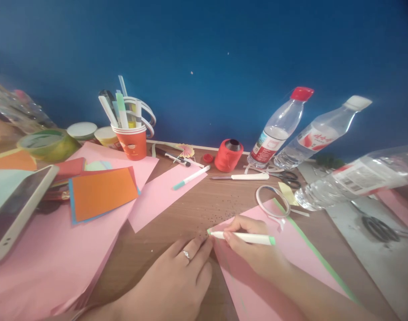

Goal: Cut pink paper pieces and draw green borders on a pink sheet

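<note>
My right hand (pixel 257 254) grips a white marker (pixel 252 238) with a green end, held nearly level. Its tip meets the upper left corner of a pink sheet of paper (pixel 297 249). Green stripes run along the right edge of that sheet, and a fainter green line shows near its left edge. My left hand (pixel 177 276), with a ring on one finger, lies flat on the wooden table, fingers stretched out and their tips at the sheet's corner. Small dark specks are scattered on the table just beyond. A roll of white tape (pixel 257 196) overlaps the sheet's far edge.
Beyond my hands lie a teal-tipped marker (pixel 191 177), a white-handled knife (pixel 247 177) and a red spool (pixel 228 156). Plastic bottles (pixel 324 133) stand or lean at right, near scissors (pixel 379 228). At left are an orange cup (pixel 133 145), orange paper (pixel 105 194) and a phone (pixel 22 214).
</note>
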Action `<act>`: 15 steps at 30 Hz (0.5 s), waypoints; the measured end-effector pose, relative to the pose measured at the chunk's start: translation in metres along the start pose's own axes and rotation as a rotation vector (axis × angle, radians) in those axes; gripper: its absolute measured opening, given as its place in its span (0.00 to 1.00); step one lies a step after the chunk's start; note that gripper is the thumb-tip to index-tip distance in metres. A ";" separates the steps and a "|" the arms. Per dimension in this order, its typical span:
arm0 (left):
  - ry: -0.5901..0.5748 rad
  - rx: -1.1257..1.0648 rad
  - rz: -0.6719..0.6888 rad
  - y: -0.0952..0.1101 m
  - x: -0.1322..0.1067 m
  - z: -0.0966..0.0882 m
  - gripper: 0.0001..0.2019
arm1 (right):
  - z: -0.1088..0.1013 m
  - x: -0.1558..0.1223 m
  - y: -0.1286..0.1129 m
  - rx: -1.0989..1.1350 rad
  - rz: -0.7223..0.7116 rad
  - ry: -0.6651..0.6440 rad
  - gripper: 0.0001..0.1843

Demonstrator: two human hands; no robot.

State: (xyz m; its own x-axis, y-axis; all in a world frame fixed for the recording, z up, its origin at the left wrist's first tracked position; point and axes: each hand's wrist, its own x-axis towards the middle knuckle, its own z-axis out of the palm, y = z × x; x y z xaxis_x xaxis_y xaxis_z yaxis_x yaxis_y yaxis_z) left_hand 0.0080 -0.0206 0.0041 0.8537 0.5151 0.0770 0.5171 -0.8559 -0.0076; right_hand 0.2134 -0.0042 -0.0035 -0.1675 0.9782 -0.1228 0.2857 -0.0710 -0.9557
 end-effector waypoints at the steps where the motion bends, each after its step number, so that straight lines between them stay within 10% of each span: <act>1: 0.005 0.003 -0.005 0.000 0.000 0.001 0.16 | 0.000 0.000 0.000 -0.005 0.005 0.008 0.05; 15: -0.034 -0.012 0.025 0.000 0.001 -0.004 0.17 | -0.001 0.000 0.001 -0.035 0.011 0.000 0.06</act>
State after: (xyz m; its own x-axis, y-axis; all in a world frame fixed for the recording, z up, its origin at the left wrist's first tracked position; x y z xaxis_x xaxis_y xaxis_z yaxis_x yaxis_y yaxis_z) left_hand 0.0087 -0.0197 0.0087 0.8683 0.4943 0.0426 0.4946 -0.8691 0.0031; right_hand 0.2142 -0.0041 -0.0041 -0.1645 0.9773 -0.1333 0.3206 -0.0749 -0.9442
